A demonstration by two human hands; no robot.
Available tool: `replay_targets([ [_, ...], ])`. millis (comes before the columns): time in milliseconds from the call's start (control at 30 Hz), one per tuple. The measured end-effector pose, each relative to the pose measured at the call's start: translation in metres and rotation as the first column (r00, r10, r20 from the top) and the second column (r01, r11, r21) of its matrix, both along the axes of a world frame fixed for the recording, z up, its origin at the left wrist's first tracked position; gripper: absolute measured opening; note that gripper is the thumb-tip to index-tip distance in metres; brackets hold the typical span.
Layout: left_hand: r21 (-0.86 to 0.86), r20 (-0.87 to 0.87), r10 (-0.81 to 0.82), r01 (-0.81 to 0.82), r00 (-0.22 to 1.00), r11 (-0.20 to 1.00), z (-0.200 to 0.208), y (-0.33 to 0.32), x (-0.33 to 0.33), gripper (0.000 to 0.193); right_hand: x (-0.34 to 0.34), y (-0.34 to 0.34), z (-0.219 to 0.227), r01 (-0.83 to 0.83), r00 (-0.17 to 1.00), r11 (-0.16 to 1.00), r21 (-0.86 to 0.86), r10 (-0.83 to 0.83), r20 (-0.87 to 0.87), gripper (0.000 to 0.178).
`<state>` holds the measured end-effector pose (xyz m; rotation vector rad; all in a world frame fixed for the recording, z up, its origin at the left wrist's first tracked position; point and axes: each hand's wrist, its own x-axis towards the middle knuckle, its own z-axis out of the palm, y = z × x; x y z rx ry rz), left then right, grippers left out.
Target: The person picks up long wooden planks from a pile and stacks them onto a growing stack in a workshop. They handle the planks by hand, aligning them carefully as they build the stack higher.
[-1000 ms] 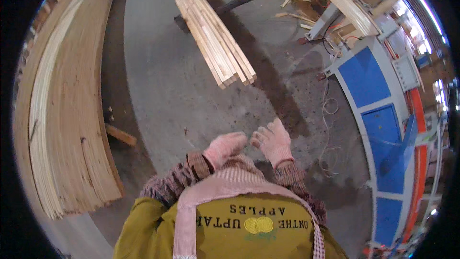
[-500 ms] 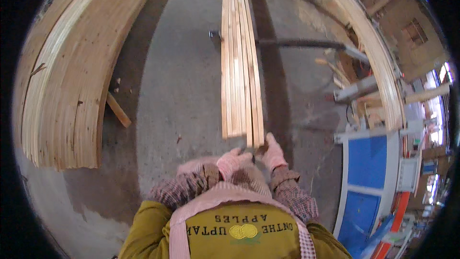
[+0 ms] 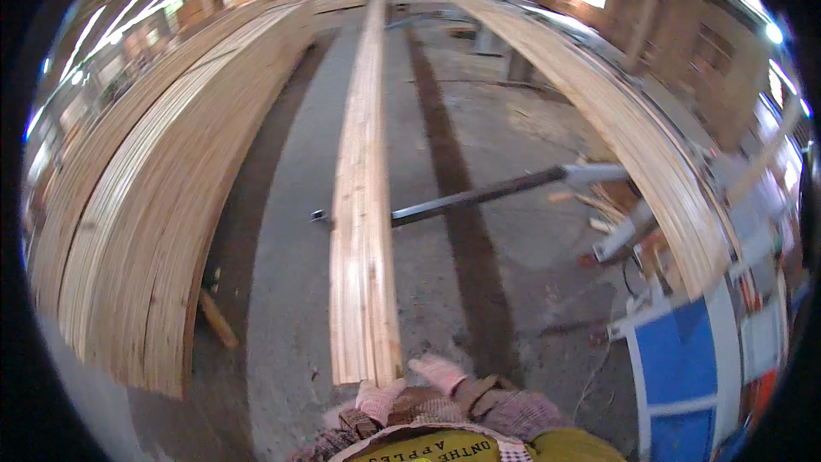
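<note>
A long bundle of narrow pale wooden boards lies lengthwise in front of me, its near ends almost level. My left hand, in a pink glove, is at the near end of these boards and appears to touch it. Its fingers are blurred and partly hidden, so its grip is unclear. Just right of the bundle's near corner is my right hand, also gloved in pink. Its fingers stretch toward the boards with a small gap between, and nothing shows in them. A dark metal support arm crosses under the bundle.
A tall stack of boards stands on the left, with a short wood piece by its base. To the right runs another long row of boards, near a blue-panelled machine. Wood scraps lie beside a grey metal leg.
My view has tilted up, showing the far end of the hall. The boards' near ends, staggered before, now look nearly level. My right hand has come away from the board ends to the right.
</note>
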<state>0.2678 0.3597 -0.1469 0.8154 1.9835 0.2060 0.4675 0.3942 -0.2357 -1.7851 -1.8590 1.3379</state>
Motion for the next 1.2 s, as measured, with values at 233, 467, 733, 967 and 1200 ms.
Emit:
replay_targets([
  [233,0.134,-0.162,0.050,-0.028,0.986,0.991,-0.034,0.009,0.039,0.058,0.398,0.044,0.223,0.346,0.558,0.597,0.723,-0.751,0.353,0.077],
  [467,0.129,-0.329,-0.197,0.251,0.924,0.959,-0.083,0.018,0.007,0.046,0.706,-0.052,0.213,0.538,-0.080,0.625,0.566,-0.630,0.772,0.102],
  [733,-0.152,-0.530,-0.725,0.792,0.440,0.592,-0.112,-0.008,0.021,0.045,0.737,-0.039,0.223,0.664,0.219,0.616,0.424,-0.702,0.677,0.104],
  [967,0.004,-0.449,-0.226,0.255,0.865,0.967,0.009,-0.004,0.181,0.045,0.759,-0.057,0.226,0.568,0.250,0.668,0.480,-0.696,0.673,0.082],
  [1200,-0.008,-0.371,0.017,-0.022,0.928,1.000,-0.007,-0.009,0.198,0.060,0.837,-0.062,0.184,0.600,0.176,0.647,0.471,-0.681,0.711,0.076],
])
